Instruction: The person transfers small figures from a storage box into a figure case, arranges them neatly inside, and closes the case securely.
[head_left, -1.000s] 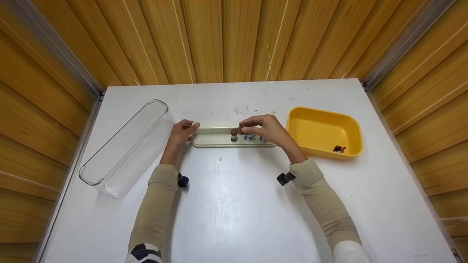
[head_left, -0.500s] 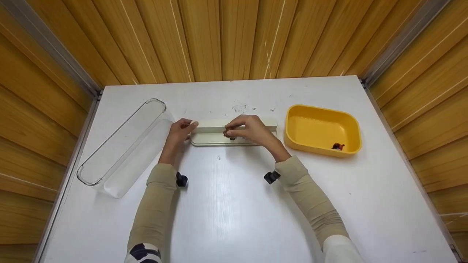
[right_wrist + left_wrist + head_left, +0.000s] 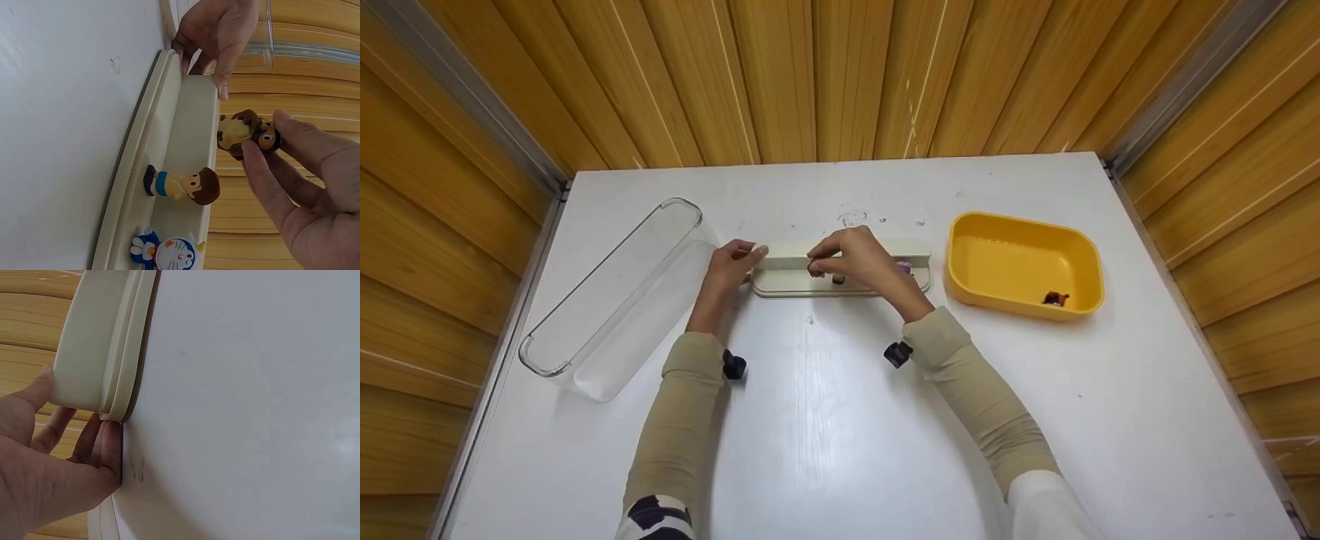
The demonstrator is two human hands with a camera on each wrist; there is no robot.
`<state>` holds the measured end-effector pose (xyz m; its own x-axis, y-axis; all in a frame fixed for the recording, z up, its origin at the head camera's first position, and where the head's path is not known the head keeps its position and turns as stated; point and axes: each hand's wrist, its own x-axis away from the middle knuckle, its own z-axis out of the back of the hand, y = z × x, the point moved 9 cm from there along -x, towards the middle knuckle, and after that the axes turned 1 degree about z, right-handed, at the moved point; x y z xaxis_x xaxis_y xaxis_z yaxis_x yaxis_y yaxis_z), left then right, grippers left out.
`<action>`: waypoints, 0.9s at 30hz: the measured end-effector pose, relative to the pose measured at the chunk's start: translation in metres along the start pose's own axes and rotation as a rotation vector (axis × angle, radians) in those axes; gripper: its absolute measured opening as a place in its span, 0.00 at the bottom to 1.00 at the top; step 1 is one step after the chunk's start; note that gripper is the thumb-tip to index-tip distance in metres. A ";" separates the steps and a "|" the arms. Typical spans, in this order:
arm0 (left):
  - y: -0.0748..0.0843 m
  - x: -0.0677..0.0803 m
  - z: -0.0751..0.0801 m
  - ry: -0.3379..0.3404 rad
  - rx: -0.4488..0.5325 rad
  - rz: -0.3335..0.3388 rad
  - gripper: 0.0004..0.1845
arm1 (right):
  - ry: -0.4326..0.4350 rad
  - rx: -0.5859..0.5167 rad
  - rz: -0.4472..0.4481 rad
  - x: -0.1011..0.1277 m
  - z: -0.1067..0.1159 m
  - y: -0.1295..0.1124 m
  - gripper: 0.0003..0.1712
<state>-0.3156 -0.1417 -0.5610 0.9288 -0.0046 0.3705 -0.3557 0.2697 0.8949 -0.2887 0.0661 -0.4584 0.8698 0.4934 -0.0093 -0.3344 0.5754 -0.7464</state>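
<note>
My right hand (image 3: 859, 259) pinches a small brown figurine (image 3: 244, 134) with a tan belly between thumb and fingers, above a cream display stand (image 3: 795, 283) with a raised back wall. At the stand's left end, my left hand (image 3: 62, 467) grips the corner, thumb against the wall and fingers bent at the end. Standing on the ledge in the right wrist view are a brown-haired boy figurine (image 3: 185, 184) and, beside it, a blue-and-white cat figurine (image 3: 169, 252). In the head view my right hand partly hides these; a purplish bit (image 3: 904, 267) shows behind it.
A yellow bin (image 3: 1012, 262) stands to the right, a small dark red figure (image 3: 1055, 298) lying in it. On the left a long clear container (image 3: 611, 289) sits at a slant. Wood-patterned panels (image 3: 840, 82) close off the white table's back and sides.
My right hand has moved left along the stand with the brown figurine, past the boy figurine. My left hand stays at the stand's left end.
</note>
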 end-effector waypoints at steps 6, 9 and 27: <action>-0.001 -0.001 0.001 -0.002 -0.009 -0.007 0.26 | -0.078 0.183 -0.015 -0.013 -0.015 -0.006 0.12; -0.001 0.000 0.001 -0.001 -0.002 -0.008 0.26 | -0.106 0.233 -0.024 -0.018 -0.022 -0.007 0.11; 0.000 0.000 0.001 0.006 -0.014 -0.018 0.27 | -0.091 0.503 -0.052 -0.029 -0.043 -0.013 0.06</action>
<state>-0.3157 -0.1430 -0.5608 0.9357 -0.0033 0.3529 -0.3376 0.2828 0.8978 -0.2938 0.0165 -0.4769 0.8621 0.4979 0.0941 -0.4444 0.8322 -0.3316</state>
